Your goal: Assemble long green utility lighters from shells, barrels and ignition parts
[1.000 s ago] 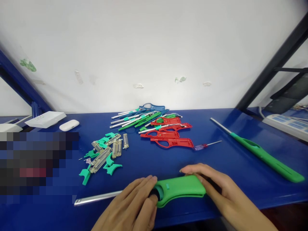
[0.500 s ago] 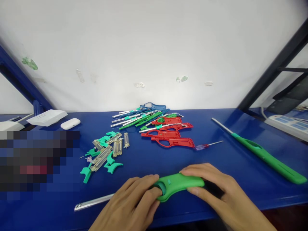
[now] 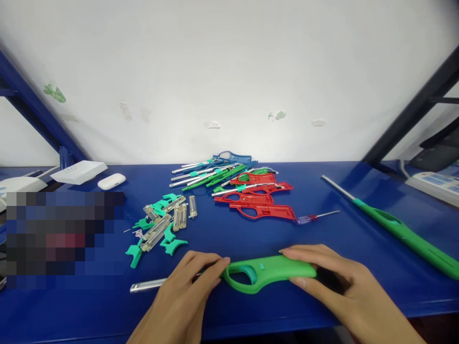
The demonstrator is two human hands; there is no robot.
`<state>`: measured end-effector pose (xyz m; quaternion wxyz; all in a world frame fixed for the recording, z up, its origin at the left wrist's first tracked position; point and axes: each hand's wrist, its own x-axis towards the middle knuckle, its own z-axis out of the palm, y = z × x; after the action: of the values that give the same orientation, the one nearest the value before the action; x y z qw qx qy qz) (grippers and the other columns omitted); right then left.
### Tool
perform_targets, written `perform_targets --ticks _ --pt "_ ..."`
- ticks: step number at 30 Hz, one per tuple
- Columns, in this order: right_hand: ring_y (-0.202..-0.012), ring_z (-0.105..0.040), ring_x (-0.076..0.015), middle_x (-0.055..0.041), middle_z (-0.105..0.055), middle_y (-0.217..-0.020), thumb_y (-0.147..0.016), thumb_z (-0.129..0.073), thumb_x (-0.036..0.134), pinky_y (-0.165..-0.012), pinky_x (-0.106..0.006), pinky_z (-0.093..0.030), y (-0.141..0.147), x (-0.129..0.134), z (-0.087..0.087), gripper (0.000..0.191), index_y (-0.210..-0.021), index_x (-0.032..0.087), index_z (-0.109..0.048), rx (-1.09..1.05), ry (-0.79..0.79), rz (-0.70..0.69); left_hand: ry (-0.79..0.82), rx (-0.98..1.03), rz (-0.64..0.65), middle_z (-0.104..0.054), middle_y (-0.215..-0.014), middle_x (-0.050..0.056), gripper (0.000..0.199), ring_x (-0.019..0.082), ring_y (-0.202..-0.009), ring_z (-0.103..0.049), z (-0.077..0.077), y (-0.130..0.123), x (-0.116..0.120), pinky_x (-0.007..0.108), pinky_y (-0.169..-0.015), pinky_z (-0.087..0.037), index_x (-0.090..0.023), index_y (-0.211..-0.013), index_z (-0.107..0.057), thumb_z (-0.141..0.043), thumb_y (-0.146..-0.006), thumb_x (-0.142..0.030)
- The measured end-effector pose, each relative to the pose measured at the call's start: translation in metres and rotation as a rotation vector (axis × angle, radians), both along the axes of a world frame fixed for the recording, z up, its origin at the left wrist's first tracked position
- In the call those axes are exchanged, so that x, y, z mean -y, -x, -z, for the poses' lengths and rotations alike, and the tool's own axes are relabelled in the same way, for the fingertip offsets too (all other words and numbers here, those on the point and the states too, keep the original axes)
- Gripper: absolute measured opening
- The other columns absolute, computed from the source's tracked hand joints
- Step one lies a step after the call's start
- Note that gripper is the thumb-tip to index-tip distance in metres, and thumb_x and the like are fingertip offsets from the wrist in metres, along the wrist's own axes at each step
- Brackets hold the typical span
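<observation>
A green gas lighter [image 3: 268,270] with a silver tube pointing left lies crosswise between my hands, low over the front of the blue table. My left hand [image 3: 188,291] closes around its neck, just left of the trigger ring, and covers part of the tube. Fingers and thumb of my right hand [image 3: 333,279] pinch the end of the handle. The teal trigger [image 3: 252,275] shows inside the ring. Behind my left hand lie teal trigger pieces [image 3: 174,246] and several clear fuel tanks [image 3: 157,233].
Red casing halves [image 3: 265,210] and blue and green lighter parts [image 3: 211,173] are piled at the back. A screwdriver [image 3: 306,219] lies beside them. Another green lighter [image 3: 405,234] rests at right. A white case [image 3: 112,181] and white box [image 3: 79,172] stand back left.
My left hand has slid off the trigger ring onto the neck, and its finger has come out of the ring. The view has shifted slightly; my right hand keeps the handle end.
</observation>
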<state>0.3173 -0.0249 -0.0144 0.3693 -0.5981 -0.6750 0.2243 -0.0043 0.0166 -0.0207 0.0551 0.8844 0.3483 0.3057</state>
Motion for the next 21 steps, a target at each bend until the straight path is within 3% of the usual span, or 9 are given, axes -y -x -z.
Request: perform_targets --ticks 5,10,21 --pt "-0.107 -0.084 -0.0294 -0.0052 -0.087 -0.119 -0.091 -0.083 0.053 -0.091 -0.033 -0.07 -0.0005 -0.0019 0.0024 0.028 -0.113 0.038 -0.09 -0.042 0.021 0.043 -0.061 -0.011 -0.056 -0.08 -0.125 0.001 0.052 0.015 -0.108 -0.079 0.0 0.0033 -0.0011 0.022 -0.095 -0.066 -0.032 -0.142 -0.069 -0.043 -0.105 -0.006" --pt "-0.101 -0.084 -0.0261 -0.0017 -0.088 -0.114 -0.089 -0.084 0.054 -0.084 -0.028 -0.07 -0.0016 -0.0021 0.0021 0.027 -0.112 0.041 -0.089 -0.028 0.02 0.054 -0.033 0.039 -0.126 -0.078 -0.124 0.0 0.034 0.016 -0.11 -0.079 -0.003 0.0021 0.0001 0.021 -0.098 -0.065 -0.032 -0.138 -0.071 -0.056 -0.109 -0.021" --pt "-0.095 -0.085 -0.0282 -0.0047 -0.089 -0.109 -0.086 -0.086 0.054 -0.084 -0.031 -0.07 -0.0014 -0.0021 -0.0053 0.031 -0.109 0.033 -0.091 -0.031 0.036 0.049 0.037 0.062 -0.116 -0.077 -0.118 0.0 0.035 0.017 -0.103 -0.08 -0.0038 0.0007 -0.0016 0.022 -0.09 -0.067 -0.035 -0.14 -0.07 -0.055 -0.111 -0.023"
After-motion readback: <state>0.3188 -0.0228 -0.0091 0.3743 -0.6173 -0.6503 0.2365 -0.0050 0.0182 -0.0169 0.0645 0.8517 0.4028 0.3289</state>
